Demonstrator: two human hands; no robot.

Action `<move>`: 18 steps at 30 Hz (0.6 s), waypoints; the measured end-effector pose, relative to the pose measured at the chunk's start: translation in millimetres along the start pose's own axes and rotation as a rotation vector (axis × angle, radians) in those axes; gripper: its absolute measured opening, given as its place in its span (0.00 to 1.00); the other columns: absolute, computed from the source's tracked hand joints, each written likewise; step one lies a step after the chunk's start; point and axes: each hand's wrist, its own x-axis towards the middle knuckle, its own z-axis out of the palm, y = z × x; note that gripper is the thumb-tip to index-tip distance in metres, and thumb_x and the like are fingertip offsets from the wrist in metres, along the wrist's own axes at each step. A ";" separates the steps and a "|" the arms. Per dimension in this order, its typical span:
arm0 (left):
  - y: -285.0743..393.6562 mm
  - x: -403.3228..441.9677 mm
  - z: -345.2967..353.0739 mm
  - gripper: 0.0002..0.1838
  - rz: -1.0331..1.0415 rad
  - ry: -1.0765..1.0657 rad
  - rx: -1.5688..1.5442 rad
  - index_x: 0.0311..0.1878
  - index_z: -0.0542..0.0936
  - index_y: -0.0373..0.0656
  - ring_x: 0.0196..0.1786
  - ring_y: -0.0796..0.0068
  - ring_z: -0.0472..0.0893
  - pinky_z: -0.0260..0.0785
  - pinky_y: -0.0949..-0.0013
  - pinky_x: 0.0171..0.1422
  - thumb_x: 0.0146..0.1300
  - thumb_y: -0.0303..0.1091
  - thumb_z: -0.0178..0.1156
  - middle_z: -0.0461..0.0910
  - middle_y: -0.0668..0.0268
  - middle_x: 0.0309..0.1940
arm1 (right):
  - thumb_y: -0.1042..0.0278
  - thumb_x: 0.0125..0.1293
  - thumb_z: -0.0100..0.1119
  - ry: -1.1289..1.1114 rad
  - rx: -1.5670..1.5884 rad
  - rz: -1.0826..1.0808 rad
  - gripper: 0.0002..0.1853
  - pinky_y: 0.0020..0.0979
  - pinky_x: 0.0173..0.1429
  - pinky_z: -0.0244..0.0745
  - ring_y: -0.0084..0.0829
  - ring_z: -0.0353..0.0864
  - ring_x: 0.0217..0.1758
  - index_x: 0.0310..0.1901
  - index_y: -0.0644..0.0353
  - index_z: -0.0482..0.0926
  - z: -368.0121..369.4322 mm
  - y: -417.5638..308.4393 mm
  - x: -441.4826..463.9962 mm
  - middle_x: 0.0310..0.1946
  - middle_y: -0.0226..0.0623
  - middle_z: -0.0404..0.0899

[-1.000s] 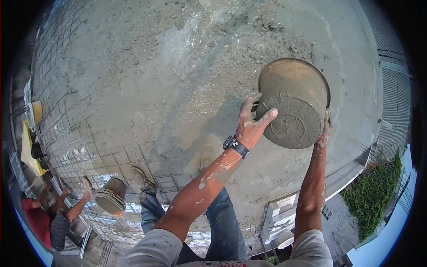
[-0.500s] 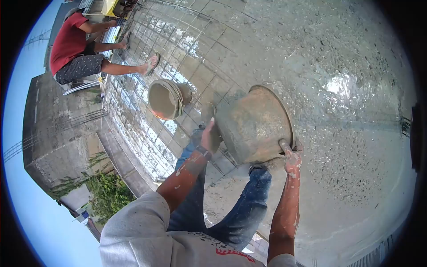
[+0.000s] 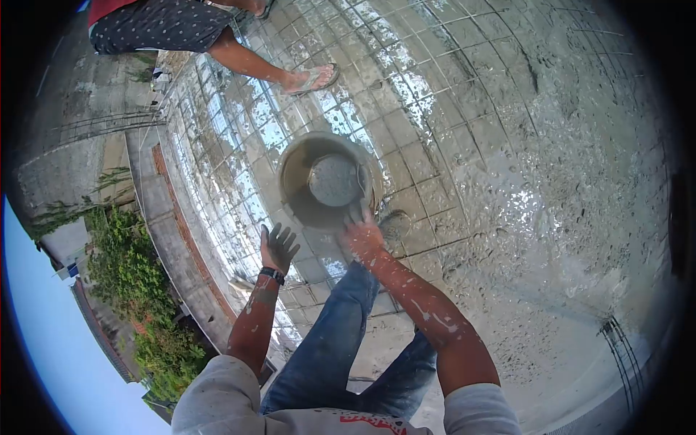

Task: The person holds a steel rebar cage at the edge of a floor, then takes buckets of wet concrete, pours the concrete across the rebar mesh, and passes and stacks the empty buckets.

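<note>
A grey, cement-smeared bucket (image 3: pixel 291 181) is on the wire mesh in front of me, its mouth facing up toward my head. Its round inner base looks grey and wet. My right hand (image 3: pixel 362 238) is at the near rim, fingers hooked over the edge and slightly blurred. Left of the bucket and apart from it, my left hand (image 3: pixel 279 246) hangs in the air with fingers spread and nothing in it. Grey cement coats that palm, and a dark watch (image 3: pixel 272 275) circles the wrist. Splashes of cement mark both forearms.
Steel mesh (image 3: pixel 435 170) covers the floor around the bucket. Wet concrete (image 3: pixel 536 239) spreads to the right. Another person's sandalled foot (image 3: pixel 308 78) stands just beyond the bucket. A ledge (image 3: pixel 170 225) runs along the left, with green trees (image 3: pixel 138 283) below. Rebar ends (image 3: pixel 622 355) stick up at right.
The tilted bucket that both hands held over the concrete is out of sight. My hands have moved left to the other bucket, and the view has shifted toward it.
</note>
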 end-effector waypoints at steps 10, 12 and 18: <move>-45.9 83.7 23.3 0.44 -0.292 0.082 0.218 0.68 0.59 0.52 0.67 0.62 0.60 0.56 0.51 0.66 0.53 0.63 0.61 0.58 0.62 0.66 | 0.48 0.57 0.60 -0.242 0.346 0.735 0.29 0.47 0.63 0.63 0.50 0.68 0.61 0.58 0.55 0.70 -20.0 79.6 -67.3 0.59 0.48 0.67; -53.7 97.9 28.2 0.37 -0.289 0.225 0.264 0.56 0.74 0.45 0.49 0.73 0.76 0.72 0.66 0.43 0.47 0.59 0.69 0.76 0.67 0.50 | 0.45 0.58 0.58 -0.376 0.071 0.878 0.34 0.45 0.69 0.55 0.51 0.58 0.67 0.62 0.55 0.66 -53.8 104.4 -62.5 0.64 0.50 0.62; -76.1 122.0 11.9 0.49 -0.264 0.283 0.501 0.60 0.68 0.30 0.55 0.65 0.73 0.65 0.64 0.59 0.44 0.60 0.70 0.73 0.57 0.55 | 0.41 0.59 0.54 -0.645 0.028 1.330 0.38 0.44 0.74 0.46 0.52 0.48 0.73 0.66 0.55 0.61 -56.9 178.1 -72.3 0.69 0.51 0.54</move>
